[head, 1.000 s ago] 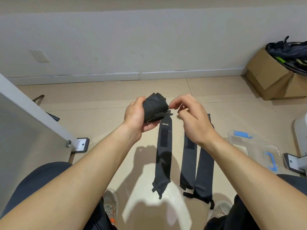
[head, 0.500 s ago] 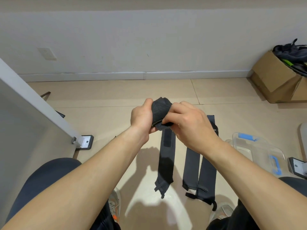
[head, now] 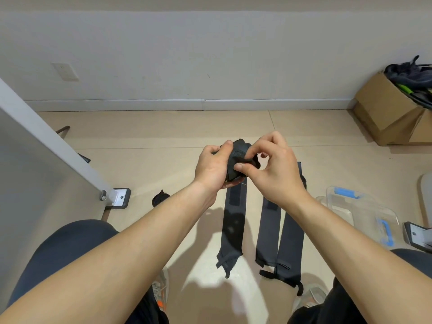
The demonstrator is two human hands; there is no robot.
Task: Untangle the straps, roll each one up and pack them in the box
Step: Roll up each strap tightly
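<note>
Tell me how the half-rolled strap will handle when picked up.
Probably floppy: the half-rolled strap droops below the left hand. Likely light, since it is thin fabric. Its rolled part may loosen if the right hand lets go.

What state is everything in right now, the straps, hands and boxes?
Strap in hand: partly rolled, tail hanging down.
Left hand: grips the roll.
Right hand: pinches the roll.
Two floor straps: flat, unrolled, side by side.
Clear box: on the floor, lid unclear.
Cardboard box: open, stuffed full.
Dark bundle: on floor, half hidden.
</note>
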